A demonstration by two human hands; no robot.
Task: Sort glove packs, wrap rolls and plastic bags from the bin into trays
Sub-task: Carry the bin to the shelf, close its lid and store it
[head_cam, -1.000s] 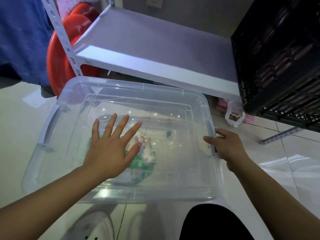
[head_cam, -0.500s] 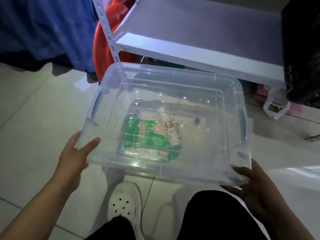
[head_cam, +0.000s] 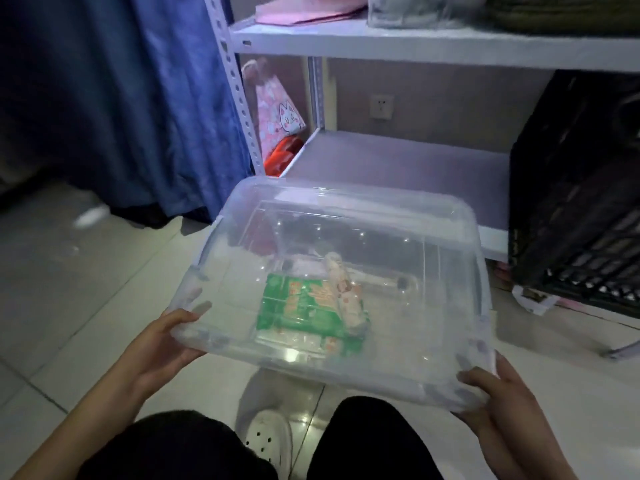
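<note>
A clear plastic bin (head_cam: 408, 216) with its lid on is held above the tiled floor in front of the shelf. My left hand (head_cam: 162, 351) grips its near left corner, thumb on top. At the near right corner my right hand (head_cam: 498, 400) holds it from below. Through the lid I see a green glove pack (head_cam: 298, 313) lying flat on the bin's bottom. A pale printed wrap roll (head_cam: 343, 296) rests along the pack's right edge.
A white metal shelf unit (head_cam: 398, 164) stands behind the bin, with a black crate (head_cam: 571, 209) on its right. A blue curtain (head_cam: 121, 98) hangs at left. A pink cat-print bag (head_cam: 277, 112) and something red sit behind the shelf post. My knees and a white shoe (head_cam: 270, 441) are below.
My hands went from the lid to the bin's near corners. The bin now sits closer to me and clear of the lower shelf, and my view has tilted up.
</note>
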